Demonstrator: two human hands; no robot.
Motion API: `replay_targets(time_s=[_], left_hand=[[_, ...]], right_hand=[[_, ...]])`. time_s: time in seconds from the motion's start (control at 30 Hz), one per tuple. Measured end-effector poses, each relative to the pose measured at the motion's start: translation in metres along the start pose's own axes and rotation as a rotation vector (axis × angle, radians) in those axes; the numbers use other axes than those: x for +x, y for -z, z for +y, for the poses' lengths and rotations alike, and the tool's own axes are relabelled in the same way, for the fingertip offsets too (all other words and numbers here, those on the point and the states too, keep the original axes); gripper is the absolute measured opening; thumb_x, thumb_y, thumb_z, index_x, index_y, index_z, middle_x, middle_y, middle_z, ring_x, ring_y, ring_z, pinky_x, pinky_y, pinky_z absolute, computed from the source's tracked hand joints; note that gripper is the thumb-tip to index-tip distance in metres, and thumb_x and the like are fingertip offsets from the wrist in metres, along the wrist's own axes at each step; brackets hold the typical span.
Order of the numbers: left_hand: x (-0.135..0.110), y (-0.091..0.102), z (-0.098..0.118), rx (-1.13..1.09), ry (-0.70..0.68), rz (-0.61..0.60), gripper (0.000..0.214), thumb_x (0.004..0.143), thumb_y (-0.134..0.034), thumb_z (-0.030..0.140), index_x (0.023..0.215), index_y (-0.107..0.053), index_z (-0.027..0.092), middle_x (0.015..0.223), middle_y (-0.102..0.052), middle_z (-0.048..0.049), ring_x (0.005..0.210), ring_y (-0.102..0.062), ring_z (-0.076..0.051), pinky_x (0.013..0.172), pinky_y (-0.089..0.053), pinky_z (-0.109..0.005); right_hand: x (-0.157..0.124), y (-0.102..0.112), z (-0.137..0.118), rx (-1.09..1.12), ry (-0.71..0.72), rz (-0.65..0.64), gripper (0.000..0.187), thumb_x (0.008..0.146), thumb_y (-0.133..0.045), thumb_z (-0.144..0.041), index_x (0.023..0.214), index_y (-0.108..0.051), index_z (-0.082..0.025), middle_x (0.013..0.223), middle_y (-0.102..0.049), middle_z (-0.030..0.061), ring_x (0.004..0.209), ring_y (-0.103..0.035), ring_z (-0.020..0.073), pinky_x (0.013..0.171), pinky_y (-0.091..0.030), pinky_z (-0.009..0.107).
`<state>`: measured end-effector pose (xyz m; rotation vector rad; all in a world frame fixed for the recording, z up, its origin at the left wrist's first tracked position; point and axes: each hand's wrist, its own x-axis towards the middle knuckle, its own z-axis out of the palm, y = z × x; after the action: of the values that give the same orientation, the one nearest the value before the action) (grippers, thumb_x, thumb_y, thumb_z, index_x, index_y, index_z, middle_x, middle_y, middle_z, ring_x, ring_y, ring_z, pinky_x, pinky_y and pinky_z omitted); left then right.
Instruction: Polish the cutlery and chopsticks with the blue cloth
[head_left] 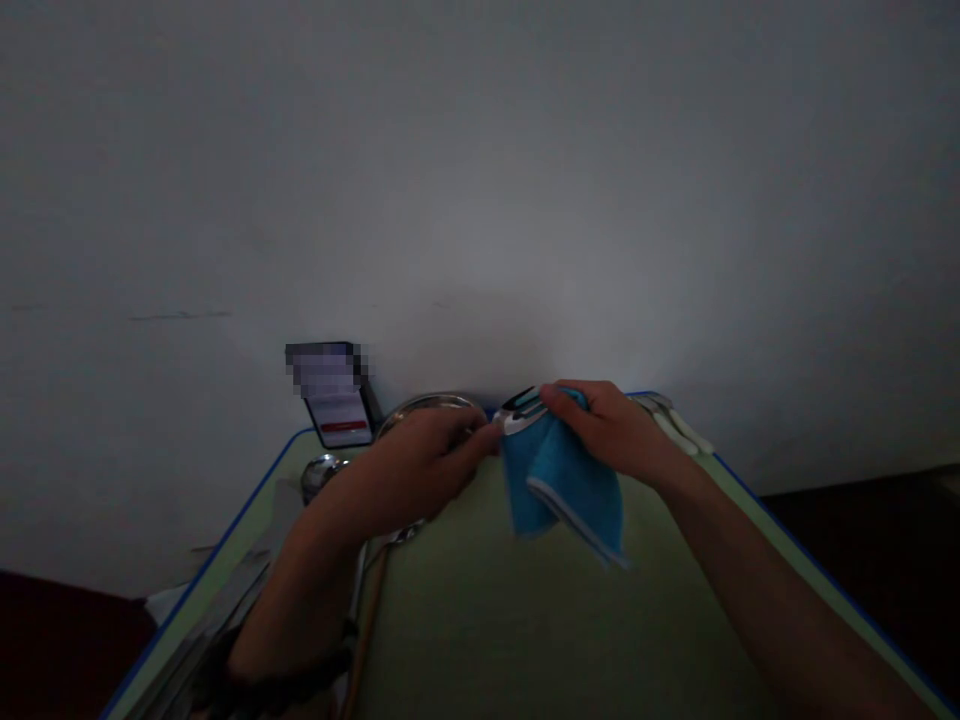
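Observation:
Above the table, my right hand (611, 425) is closed round a blue cloth (566, 475) with a pale edge. Its thumb presses on a small silver-rimmed object (523, 410) with dark slots, which rests against the cloth; its exact kind does not show. My left hand (424, 460) reaches in from the left, fingertips together at the near end of that slotted object. The cloth's loose corners hang down below the right hand. Behind the left hand is a shiny metal bowl (431, 400), partly hidden.
A phone (341, 400) leans against the wall at the back left. Near my left forearm lie a metal ladle (319, 472) and a spoon with a brown handle (373, 610). Utensils with white handles (679, 430) lie at the back right. The green table (570, 640) has a blue edge.

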<state>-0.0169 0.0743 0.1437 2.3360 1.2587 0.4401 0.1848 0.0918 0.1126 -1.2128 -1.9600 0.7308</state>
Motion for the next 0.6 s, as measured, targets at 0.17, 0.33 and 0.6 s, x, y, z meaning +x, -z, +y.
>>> replay_targets(time_s=[0.17,0.33,0.6], left_hand=[[-0.003,0.003,-0.001,0.037,-0.002,-0.035,0.035,0.087,-0.036,0.037,0.072,-0.059,0.016,0.048,-0.05,0.0049,0.043,-0.045,-0.008,0.042,-0.03,-0.019],[-0.002,-0.001,-0.003,0.035,-0.026,-0.072,0.036,0.087,-0.035,0.038,0.074,-0.061,0.017,0.055,-0.053,0.0034,0.047,-0.047,-0.008,0.044,-0.03,-0.019],[-0.001,0.001,-0.002,0.071,-0.032,-0.052,0.036,0.087,-0.035,0.037,0.071,-0.059,0.017,0.051,-0.048,0.0045,0.045,-0.044,-0.008,0.043,-0.029,-0.019]], right_hand=[[0.0,0.003,0.006,0.094,-0.116,0.087,0.05,0.083,-0.033,-0.056,0.064,-0.055,-0.016,0.052,-0.044,-0.0032,0.048,-0.039,0.0082,0.046,-0.03,0.021],[-0.003,0.001,0.001,0.131,-0.146,0.001,0.055,0.081,-0.033,-0.06,0.062,-0.058,-0.015,0.049,-0.048,-0.0019,0.046,-0.042,0.0091,0.045,-0.031,0.022],[-0.002,-0.013,-0.002,0.511,-0.095,-0.066,0.052,0.086,-0.024,-0.055,0.098,-0.06,-0.019,0.079,-0.065,0.0034,0.078,-0.06,0.0151,0.073,-0.046,0.029]])
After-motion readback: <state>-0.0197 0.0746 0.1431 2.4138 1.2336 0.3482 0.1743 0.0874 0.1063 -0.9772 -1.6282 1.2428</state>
